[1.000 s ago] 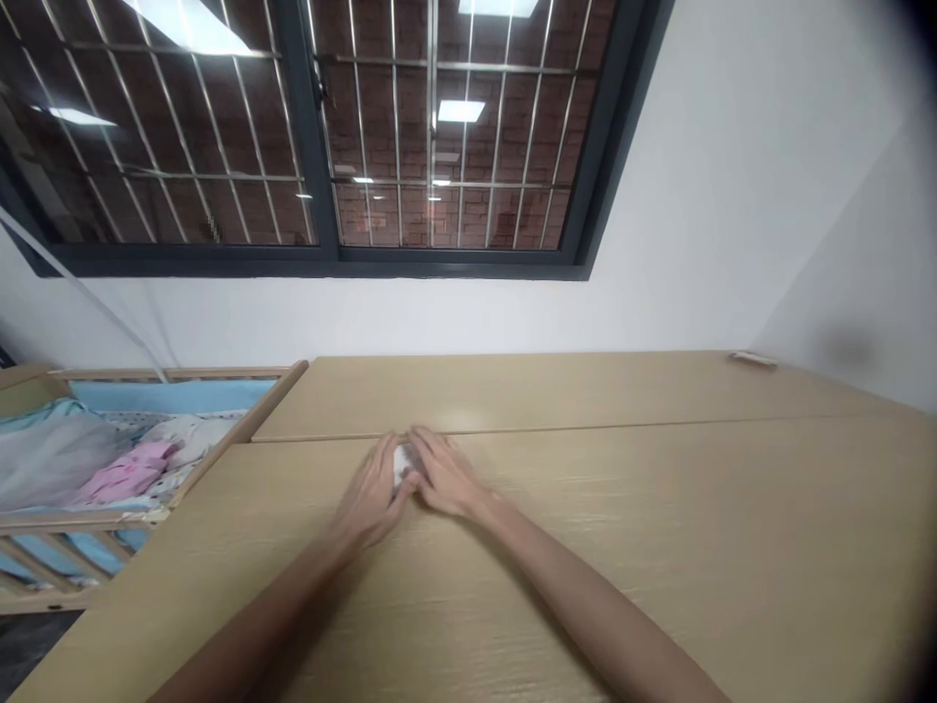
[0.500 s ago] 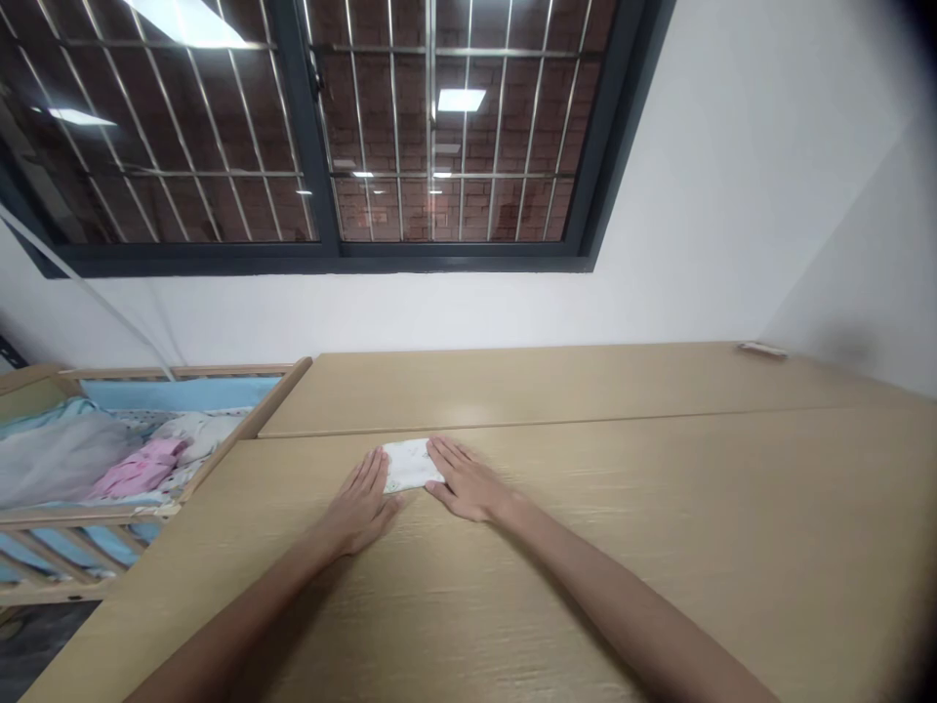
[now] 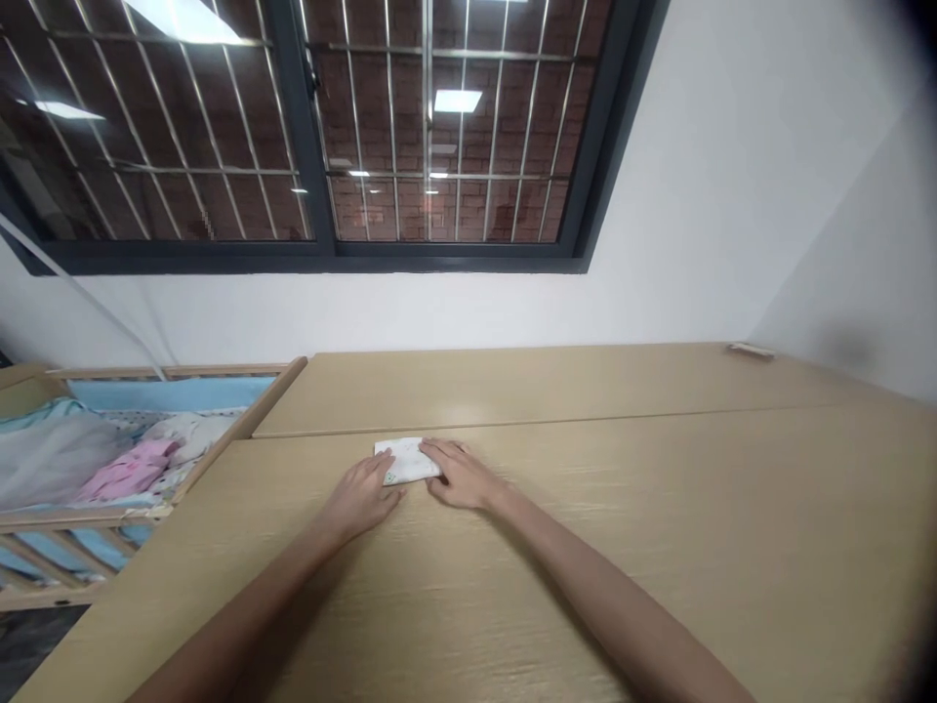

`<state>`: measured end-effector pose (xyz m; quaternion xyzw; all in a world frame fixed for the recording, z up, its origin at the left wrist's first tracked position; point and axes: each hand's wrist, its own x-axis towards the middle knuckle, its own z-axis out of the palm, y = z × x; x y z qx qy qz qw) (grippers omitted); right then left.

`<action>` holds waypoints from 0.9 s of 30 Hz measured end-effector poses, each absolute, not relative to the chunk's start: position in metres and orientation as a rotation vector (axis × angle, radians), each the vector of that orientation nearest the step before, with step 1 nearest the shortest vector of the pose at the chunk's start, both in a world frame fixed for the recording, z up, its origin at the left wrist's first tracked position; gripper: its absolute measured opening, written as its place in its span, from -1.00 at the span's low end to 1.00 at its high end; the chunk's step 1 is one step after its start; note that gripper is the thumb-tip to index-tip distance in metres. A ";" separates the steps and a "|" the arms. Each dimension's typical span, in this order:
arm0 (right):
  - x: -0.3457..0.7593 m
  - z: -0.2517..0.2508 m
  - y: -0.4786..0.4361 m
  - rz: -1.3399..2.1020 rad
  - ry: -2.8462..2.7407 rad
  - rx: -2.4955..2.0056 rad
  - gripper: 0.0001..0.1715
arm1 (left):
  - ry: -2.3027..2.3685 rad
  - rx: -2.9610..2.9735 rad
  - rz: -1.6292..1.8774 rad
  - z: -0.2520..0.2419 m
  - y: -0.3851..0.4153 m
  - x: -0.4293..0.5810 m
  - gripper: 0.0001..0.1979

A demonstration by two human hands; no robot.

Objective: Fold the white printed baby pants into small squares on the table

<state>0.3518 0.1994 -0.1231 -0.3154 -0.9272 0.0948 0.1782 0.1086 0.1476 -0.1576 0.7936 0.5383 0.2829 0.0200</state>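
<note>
Head view | left hand (image 3: pixel 362 496), right hand (image 3: pixel 458 475) flat, flanking folded cloth (image 3: pixel 404 461) | crib (image 3: pixel 132 459) beside table (image 3: pixel 659 547)

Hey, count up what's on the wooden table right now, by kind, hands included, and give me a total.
Folded white cloths: 1, lying flat between the two hands.
Hands: 2, the left hand and the right hand, both touching the cloth.
Small flat pale objects: 1, at the table's far right corner, too small to identify.
Total: 4
</note>
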 end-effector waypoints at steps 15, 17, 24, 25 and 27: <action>0.327 -0.085 0.239 1.011 -2.012 -0.953 -0.32 | 1.649 1.831 1.021 -0.121 0.120 0.117 -0.57; 0.324 -0.096 0.244 1.015 -2.037 -0.990 -0.32 | 1.712 1.799 0.988 -0.130 0.118 0.122 -0.58; 0.311 -0.130 0.256 0.897 -2.089 -1.095 -0.48 | 1.896 1.879 0.862 -0.133 0.119 0.128 -0.75; 0.310 -0.129 0.254 0.824 -2.127 -1.094 -0.50 | 1.923 1.896 0.853 -0.131 0.117 0.129 -0.75; 0.310 -0.120 0.243 0.610 -2.243 -1.044 -0.51 | 1.980 1.977 0.841 -0.129 0.109 0.135 -0.71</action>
